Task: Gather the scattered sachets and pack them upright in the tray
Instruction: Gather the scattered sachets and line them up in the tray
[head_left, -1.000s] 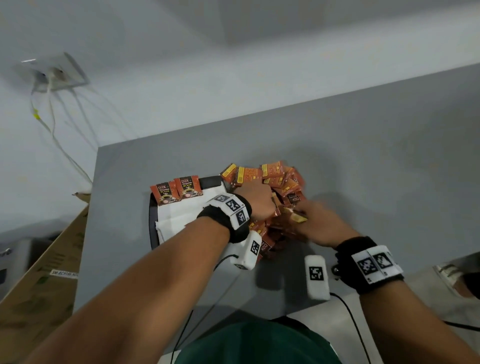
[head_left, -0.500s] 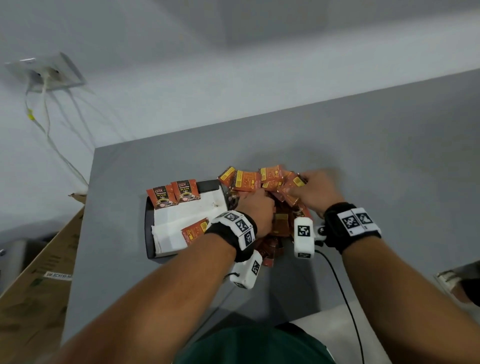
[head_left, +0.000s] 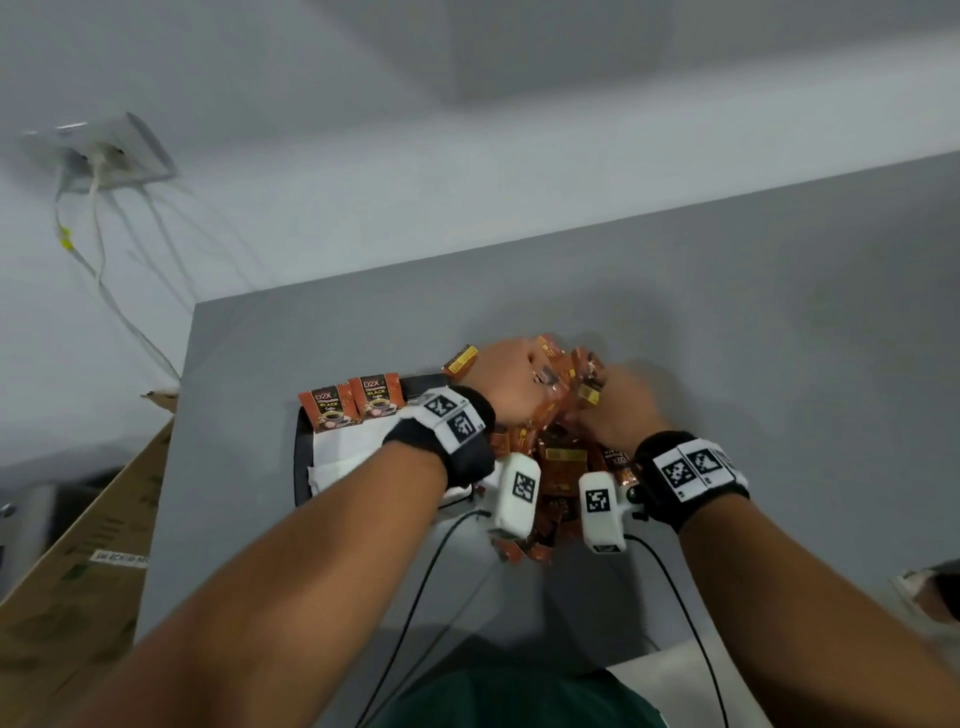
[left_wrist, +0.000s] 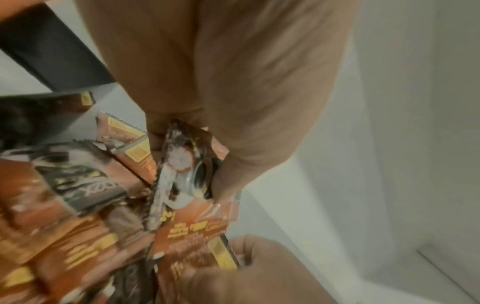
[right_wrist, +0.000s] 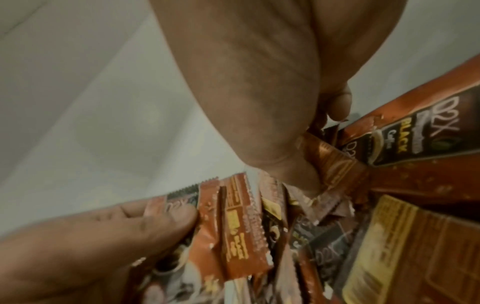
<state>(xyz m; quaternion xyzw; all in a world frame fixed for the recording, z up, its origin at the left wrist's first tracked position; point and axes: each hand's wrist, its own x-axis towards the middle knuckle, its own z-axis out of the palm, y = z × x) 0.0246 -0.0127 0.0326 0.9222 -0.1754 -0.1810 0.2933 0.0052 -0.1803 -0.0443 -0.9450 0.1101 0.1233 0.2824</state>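
Note:
A heap of orange-brown coffee sachets (head_left: 558, 457) lies on the grey table (head_left: 779, 364) between my hands. My left hand (head_left: 519, 374) is at the heap's far left, its fingers (left_wrist: 182, 131) and thumb curled round a bunch of sachets (left_wrist: 187, 168). My right hand (head_left: 608, 400) is at the far right; its thumb (right_wrist: 155, 222) and curled fingers pinch several sachets (right_wrist: 239, 216). The black tray (head_left: 301, 457), lined with white paper, sits left of the heap. Two sachets (head_left: 330, 410) stand upright against its back wall. My left wrist hides part of the tray.
The table's left edge runs just beyond the tray, with a cardboard box (head_left: 78, 545) below it. A wall socket with hanging cables (head_left: 104, 156) is at the far left. Black wrist-camera cables (head_left: 415, 597) trail over the near table.
My left hand has moved from the heap's near side to its far left. My right hand swung to the far right side, then drew back slightly. The heap is bunched tighter.

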